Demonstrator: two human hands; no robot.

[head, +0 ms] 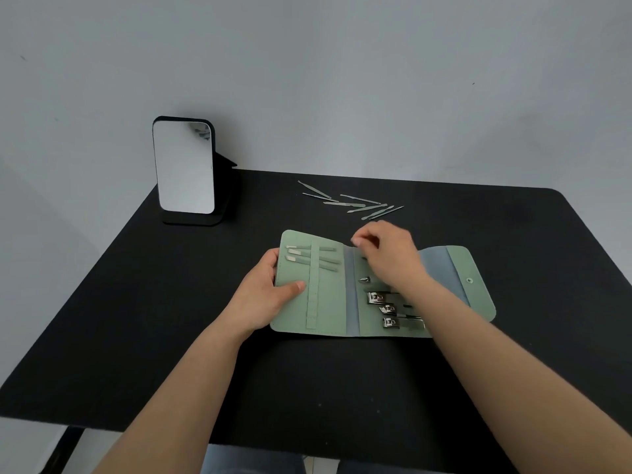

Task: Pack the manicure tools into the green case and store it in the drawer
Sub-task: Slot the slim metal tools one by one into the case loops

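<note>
The green case (328, 313) lies unfolded flat on the black table (136, 302). Its left panel holds three thin tools (307, 256) under an elastic strip. Three metal nail clippers (384, 307) sit in the middle panel. My left hand (263, 292) grips the case's left edge, thumb on top. My right hand (386, 254) hovers over the middle panel's top, fingers curled; whether it pinches a tool is hidden. Several loose slender manicure tools (355, 201) lie beyond the case.
A standing mirror (184, 167) in a black frame stands at the table's back left corner. A grey wall rises behind the table. No drawer is in view.
</note>
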